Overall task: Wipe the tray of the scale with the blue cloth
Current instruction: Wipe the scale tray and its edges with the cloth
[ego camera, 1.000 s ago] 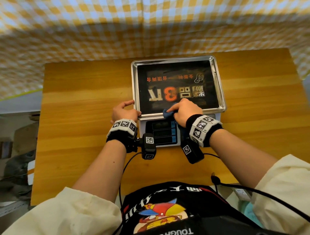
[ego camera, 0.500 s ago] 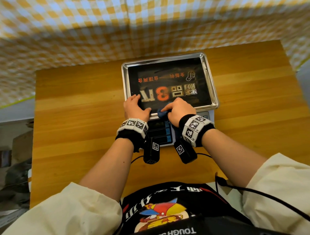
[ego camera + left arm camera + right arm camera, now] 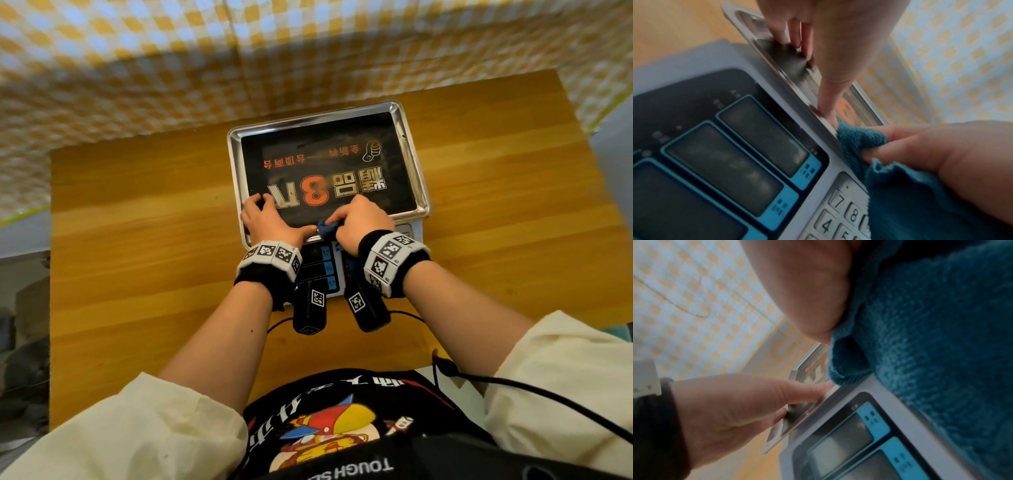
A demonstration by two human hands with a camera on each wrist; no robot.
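- Left hand [image 3: 270, 219] rests on near-left corner of the steel scale tray [image 3: 416, 164], fingers fairly straight on the tray floor, thumb along the near rim; prob. steadying it.
- Right hand [image 3: 359, 222] curled round bunched blue cloth [image 3: 327, 229], pressing it at near rim, mid-edge.
- Cloth tail hangs over the keypad [image 3: 844, 216].
- Hidden: right fingertips, cloth/tray contact. Wrist views blurred; displays [image 3: 764, 134] unreadable.

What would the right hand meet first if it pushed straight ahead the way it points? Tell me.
Probably only the tray's dark printed floor, then its far rim. The right hand, bunching the blue cloth, points across the tray; nothing stands in that line.
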